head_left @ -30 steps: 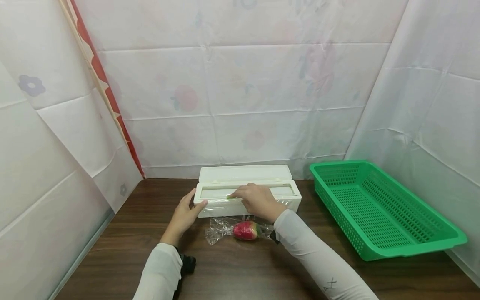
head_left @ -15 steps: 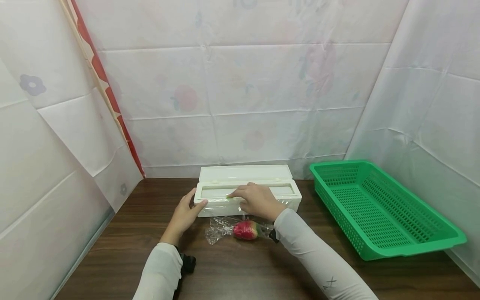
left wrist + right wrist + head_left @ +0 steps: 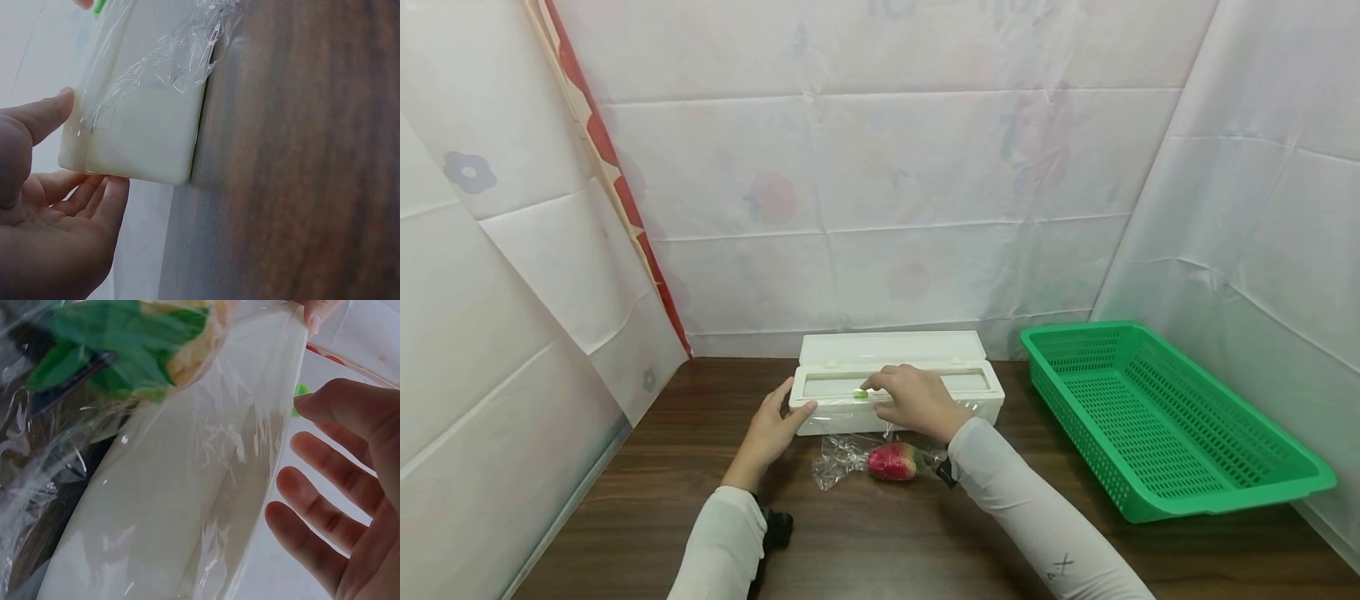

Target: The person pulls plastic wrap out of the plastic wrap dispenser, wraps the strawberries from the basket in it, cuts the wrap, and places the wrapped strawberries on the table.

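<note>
A white cling film dispenser (image 3: 831, 422) stands at the back of the table, its lid (image 3: 891, 346) raised behind it. My left hand (image 3: 771, 429) grips its left end, thumb on the top edge and fingers against the end face in the left wrist view. A small green slider (image 3: 861, 395) sits on the front top edge. Right beside it is a fingertip of my right hand (image 3: 917, 404), whose other fingers are loosely extended over the front edge. Clear film (image 3: 837, 462) hangs down the front and spreads around a red fruit (image 3: 891, 461) with green leaves (image 3: 131, 337).
At the right stands a green perforated plastic basket (image 3: 1217, 502). Pale printed sheeting (image 3: 887, 167) closes off the back and both sides. All of it rests on a dark wood-grain table (image 3: 865, 550).
My right fingertips have lifted slightly from the green slider, so more of it shows. The left hand, dispenser and fruit stay in place.
</note>
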`<move>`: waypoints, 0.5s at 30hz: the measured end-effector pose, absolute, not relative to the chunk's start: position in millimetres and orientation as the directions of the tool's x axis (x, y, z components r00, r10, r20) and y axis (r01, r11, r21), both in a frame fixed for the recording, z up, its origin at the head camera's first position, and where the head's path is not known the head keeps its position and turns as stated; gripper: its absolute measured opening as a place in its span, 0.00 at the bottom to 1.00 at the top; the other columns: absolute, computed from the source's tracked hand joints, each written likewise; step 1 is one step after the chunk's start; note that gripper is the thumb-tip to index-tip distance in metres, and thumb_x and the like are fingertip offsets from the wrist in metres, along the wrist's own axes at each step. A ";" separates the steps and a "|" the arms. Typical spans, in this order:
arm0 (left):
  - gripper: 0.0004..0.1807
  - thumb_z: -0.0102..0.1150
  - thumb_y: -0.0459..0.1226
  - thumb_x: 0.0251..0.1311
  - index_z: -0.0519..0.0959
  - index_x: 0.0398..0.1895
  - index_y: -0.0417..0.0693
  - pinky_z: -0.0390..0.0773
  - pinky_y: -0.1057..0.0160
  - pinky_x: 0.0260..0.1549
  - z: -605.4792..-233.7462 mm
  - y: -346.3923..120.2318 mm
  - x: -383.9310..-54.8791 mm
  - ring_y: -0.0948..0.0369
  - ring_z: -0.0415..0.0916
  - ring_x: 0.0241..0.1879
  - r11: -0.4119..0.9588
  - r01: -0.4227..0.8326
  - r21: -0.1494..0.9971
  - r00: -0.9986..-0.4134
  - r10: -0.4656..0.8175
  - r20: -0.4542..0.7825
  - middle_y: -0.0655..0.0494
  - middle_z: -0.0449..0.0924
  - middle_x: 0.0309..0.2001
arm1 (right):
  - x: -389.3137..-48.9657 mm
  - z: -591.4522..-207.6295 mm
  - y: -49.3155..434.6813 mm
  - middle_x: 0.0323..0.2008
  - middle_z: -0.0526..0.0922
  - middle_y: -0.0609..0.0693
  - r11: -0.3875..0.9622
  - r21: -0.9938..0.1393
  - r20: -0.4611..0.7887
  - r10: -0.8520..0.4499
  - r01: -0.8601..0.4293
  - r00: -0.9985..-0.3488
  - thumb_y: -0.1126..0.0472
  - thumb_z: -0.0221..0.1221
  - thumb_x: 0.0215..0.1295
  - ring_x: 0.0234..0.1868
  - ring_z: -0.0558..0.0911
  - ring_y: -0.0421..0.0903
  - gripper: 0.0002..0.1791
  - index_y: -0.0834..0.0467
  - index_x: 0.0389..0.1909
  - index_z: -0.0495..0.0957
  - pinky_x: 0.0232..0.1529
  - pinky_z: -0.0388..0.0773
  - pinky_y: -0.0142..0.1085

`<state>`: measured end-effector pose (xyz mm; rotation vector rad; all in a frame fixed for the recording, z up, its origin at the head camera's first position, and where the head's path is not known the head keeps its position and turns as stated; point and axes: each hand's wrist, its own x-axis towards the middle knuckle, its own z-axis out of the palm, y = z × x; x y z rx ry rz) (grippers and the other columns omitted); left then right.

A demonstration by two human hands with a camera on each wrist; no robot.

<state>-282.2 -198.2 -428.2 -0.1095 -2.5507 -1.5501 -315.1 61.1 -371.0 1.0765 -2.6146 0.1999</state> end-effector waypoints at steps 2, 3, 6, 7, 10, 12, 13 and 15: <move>0.44 0.60 0.47 0.70 0.51 0.78 0.35 0.63 0.44 0.67 -428.6 -198.3 -282.1 0.39 0.57 0.71 0.466 0.139 0.874 -0.986 -0.021 0.168 0.32 0.55 0.72 | -314.9 -370.1 60.5 0.45 0.85 0.40 0.707 -0.024 0.335 -0.661 -0.707 -0.672 0.53 0.66 0.63 0.39 0.81 0.41 0.17 0.43 0.53 0.84 0.22 0.73 0.31; 0.44 0.60 0.47 0.70 0.51 0.78 0.35 0.63 0.44 0.67 -428.6 -198.2 -282.2 0.39 0.57 0.71 0.465 0.140 0.874 -0.985 -0.021 0.169 0.32 0.56 0.72 | -314.9 -369.8 60.3 0.44 0.85 0.40 0.706 -0.032 0.337 -0.659 -0.707 -0.673 0.53 0.66 0.63 0.39 0.82 0.41 0.16 0.43 0.53 0.84 0.23 0.74 0.31; 0.43 0.60 0.47 0.70 0.52 0.78 0.35 0.64 0.44 0.66 -428.5 -197.7 -282.6 0.40 0.58 0.70 0.462 0.143 0.875 -0.985 -0.023 0.174 0.32 0.56 0.71 | -314.4 -368.7 59.4 0.43 0.85 0.40 0.702 -0.064 0.345 -0.651 -0.709 -0.675 0.54 0.66 0.64 0.40 0.82 0.41 0.15 0.45 0.51 0.84 0.27 0.76 0.33; 0.43 0.60 0.47 0.70 0.52 0.78 0.35 0.64 0.44 0.66 -428.3 -197.4 -282.6 0.40 0.58 0.70 0.460 0.145 0.876 -0.984 -0.024 0.176 0.32 0.57 0.71 | -314.7 -368.6 59.0 0.42 0.85 0.41 0.695 -0.081 0.351 -0.652 -0.715 -0.673 0.55 0.66 0.64 0.40 0.82 0.41 0.14 0.46 0.51 0.84 0.29 0.78 0.34; 0.43 0.61 0.46 0.70 0.53 0.78 0.35 0.65 0.44 0.66 -427.9 -196.8 -282.5 0.40 0.59 0.70 0.457 0.149 0.877 -0.983 -0.024 0.180 0.32 0.57 0.71 | -315.2 -369.6 56.9 0.39 0.85 0.45 0.656 -0.132 0.384 -0.657 -0.743 -0.649 0.58 0.67 0.63 0.39 0.82 0.42 0.13 0.52 0.48 0.84 0.35 0.80 0.36; 0.42 0.61 0.46 0.70 0.53 0.78 0.36 0.65 0.44 0.66 -428.1 -196.9 -282.4 0.40 0.59 0.70 0.456 0.151 0.877 -0.983 -0.024 0.181 0.32 0.57 0.71 | -314.6 -370.9 53.9 0.37 0.85 0.48 0.623 -0.175 0.412 -0.656 -0.762 -0.632 0.60 0.69 0.62 0.38 0.82 0.43 0.12 0.56 0.46 0.84 0.39 0.81 0.36; 0.42 0.61 0.46 0.70 0.53 0.78 0.36 0.65 0.44 0.66 -428.2 -197.0 -282.4 0.40 0.59 0.70 0.455 0.151 0.878 -0.983 -0.024 0.182 0.32 0.57 0.70 | -314.0 -371.4 51.9 0.36 0.84 0.49 0.613 -0.190 0.423 -0.654 -0.767 -0.627 0.61 0.69 0.62 0.38 0.82 0.43 0.11 0.57 0.45 0.84 0.40 0.81 0.36; 0.42 0.61 0.46 0.70 0.53 0.78 0.36 0.65 0.44 0.66 -428.8 -197.1 -282.6 0.40 0.59 0.70 0.453 0.152 0.878 -0.983 -0.024 0.182 0.32 0.57 0.70 | -311.7 -372.2 47.8 0.35 0.83 0.49 0.610 -0.211 0.435 -0.641 -0.764 -0.632 0.61 0.70 0.62 0.37 0.81 0.43 0.11 0.59 0.44 0.84 0.39 0.81 0.34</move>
